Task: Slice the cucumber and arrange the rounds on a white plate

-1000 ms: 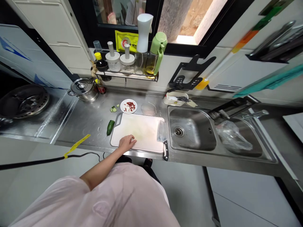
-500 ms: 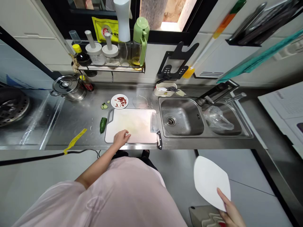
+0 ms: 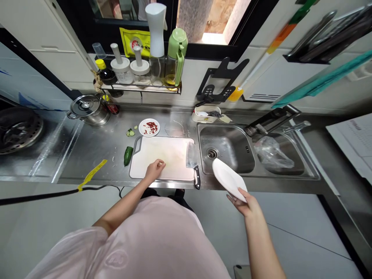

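Lifted since the earlier frame, the white plate (image 3: 228, 176) now tilts beside the near sink basin (image 3: 235, 143), its rim grasped by the right hand (image 3: 244, 201), while the left hand (image 3: 155, 170) curls over the cutting board (image 3: 171, 149), and whether it encloses anything I cannot tell. On the table (image 3: 95, 155), a round dish (image 3: 142, 127) holds chopped red pieces (image 3: 151, 126); the far basin (image 3: 300, 170) contains a clear plastic bag (image 3: 271, 151).

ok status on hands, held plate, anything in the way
Right hand gripping tilted plate. Left hand at cutting board. Knife at its right edge, between hands.
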Available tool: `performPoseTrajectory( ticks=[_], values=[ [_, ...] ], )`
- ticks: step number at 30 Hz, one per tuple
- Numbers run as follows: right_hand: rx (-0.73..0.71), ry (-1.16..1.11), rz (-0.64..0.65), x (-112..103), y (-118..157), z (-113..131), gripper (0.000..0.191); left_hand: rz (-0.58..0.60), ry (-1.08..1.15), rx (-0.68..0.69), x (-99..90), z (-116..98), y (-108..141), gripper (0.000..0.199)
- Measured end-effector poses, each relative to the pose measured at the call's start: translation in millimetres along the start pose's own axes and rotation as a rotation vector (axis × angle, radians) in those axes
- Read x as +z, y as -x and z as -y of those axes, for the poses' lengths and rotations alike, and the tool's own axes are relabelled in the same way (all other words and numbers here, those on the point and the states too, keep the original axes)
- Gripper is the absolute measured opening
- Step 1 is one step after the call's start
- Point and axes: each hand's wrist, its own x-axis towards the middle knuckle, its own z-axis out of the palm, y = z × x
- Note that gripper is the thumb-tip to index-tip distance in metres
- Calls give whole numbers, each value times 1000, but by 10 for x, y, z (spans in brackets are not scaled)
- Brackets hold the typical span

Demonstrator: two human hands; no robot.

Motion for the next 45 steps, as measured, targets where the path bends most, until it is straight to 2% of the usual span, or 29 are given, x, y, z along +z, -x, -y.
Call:
performPoseTrajectory(
  ticks=[3,7,10,14,20,25,32,36,40,45],
  values=[
    [6,-3,62,323,-92,70,28,36,240,-23,145,-140,-86,31],
    [-21,17,124,738,-150,132,31,160,516,-30,272,-395,-210,37],
    [-30,12,148,1062,-155,167,29,252,631,-84,270,-599,-308,45],
    [-25,41,228,1510,-165,209,26,297,817,-169,184,-807,-432,54],
    [-16,154,309,2161,-201,238,25,242,966,-247,50,-933,-612,57],
    [-66,245,317,2601,-263,224,23,101,991,-266,-8,-904,-798,49],
    [-199,459,430,2979,-437,297,27,-95,996,-315,-60,-723,-1130,42],
    [-298,593,568,3106,-522,358,27,-193,958,-299,-70,-601,-1313,44],
    [-321,741,711,3206,-652,391,32,-220,950,-298,-67,-495,-1447,42],
    [-358,789,675,3304,-794,361,34,-204,918,-278,-38,-408,-1558,47]
  ],
)
